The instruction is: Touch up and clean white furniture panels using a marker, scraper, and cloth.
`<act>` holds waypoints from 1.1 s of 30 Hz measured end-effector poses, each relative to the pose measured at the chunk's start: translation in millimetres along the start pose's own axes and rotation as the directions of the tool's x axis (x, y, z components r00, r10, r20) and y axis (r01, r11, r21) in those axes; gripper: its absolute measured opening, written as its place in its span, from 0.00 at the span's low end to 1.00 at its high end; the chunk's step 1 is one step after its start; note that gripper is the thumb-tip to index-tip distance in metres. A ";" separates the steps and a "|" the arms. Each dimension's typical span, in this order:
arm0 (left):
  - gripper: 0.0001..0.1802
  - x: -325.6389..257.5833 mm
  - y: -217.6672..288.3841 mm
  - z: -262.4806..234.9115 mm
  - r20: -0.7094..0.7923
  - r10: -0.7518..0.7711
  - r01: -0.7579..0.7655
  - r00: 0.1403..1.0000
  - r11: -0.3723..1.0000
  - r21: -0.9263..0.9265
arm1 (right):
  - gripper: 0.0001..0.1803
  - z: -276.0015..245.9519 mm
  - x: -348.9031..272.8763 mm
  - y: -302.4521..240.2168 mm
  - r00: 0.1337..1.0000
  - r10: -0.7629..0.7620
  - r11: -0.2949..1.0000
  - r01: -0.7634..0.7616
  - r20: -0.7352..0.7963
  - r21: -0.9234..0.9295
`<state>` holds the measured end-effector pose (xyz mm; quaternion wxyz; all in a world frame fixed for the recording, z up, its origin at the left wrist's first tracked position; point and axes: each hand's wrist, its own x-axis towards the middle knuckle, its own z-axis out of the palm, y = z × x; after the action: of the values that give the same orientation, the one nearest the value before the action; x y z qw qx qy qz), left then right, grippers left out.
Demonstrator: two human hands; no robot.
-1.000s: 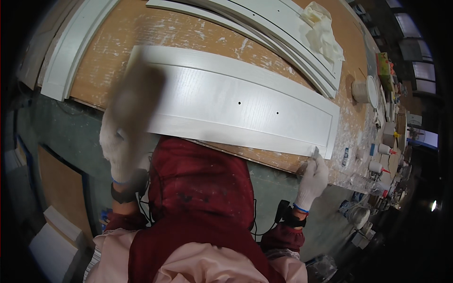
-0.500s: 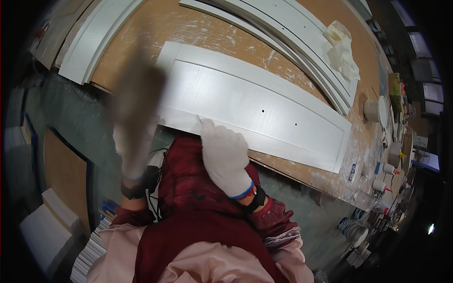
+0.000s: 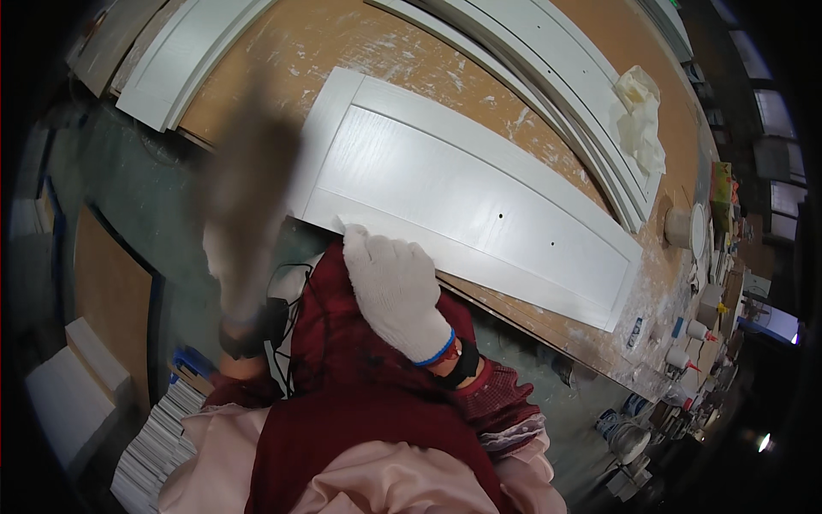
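Note:
A long white framed panel (image 3: 445,184) with two small dark holes lies on the brown workbench, its near edge in front of me. My right hand (image 3: 398,295), in a white knitted glove with a blue cuff, is at that near edge, left of its middle. The fingers are bent and closed; what they hold, if anything, is hidden. My left hand (image 3: 224,272), also gloved, is off the panel's left end. A blurred brown patch covers its fingers, so their pose cannot be made out.
More white panels (image 3: 548,77) lie stacked at the far side of the workbench (image 3: 282,51), with a crumpled cream cloth (image 3: 640,120) on them. Another white panel (image 3: 188,60) is at far left. A tub (image 3: 685,227) and several bottles line the right. Boards (image 3: 111,308) lean at left.
The view has shifted a little, so the bench and panel sit farther right. My right hand has moved leftward along the panel's near edge. My left hand stays behind the blur.

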<state>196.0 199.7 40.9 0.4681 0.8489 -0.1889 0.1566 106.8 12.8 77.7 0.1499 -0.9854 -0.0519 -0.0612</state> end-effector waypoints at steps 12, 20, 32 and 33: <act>0.11 -3.3 3.8 0.5 -0.034 -0.144 0.145 0.989 0.989 0.027 | 0.08 -15.1 6.1 -8.7 0.923 0.261 0.965 -0.239 0.284 -0.110; 0.11 -2.1 10.4 -11.6 -0.020 -0.031 0.033 0.999 0.991 0.126 | 0.04 -25.0 2.8 -6.9 0.960 -0.020 0.993 -0.014 0.281 0.117; 0.11 7.9 21.8 3.4 -0.019 0.063 -0.063 0.998 0.998 -0.011 | 0.12 6.0 -21.1 -1.2 0.926 -0.326 0.923 0.268 0.191 0.275; 0.11 5.4 23.8 2.9 -0.013 0.067 -0.067 0.998 0.998 -0.015 | 0.13 2.0 -25.7 -5.7 0.930 -0.368 0.888 0.346 0.019 0.303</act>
<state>189.9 184.6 59.3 0.4704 0.8375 -0.2154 0.1760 80.9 16.6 73.9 0.2791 -0.9272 -0.2463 -0.0419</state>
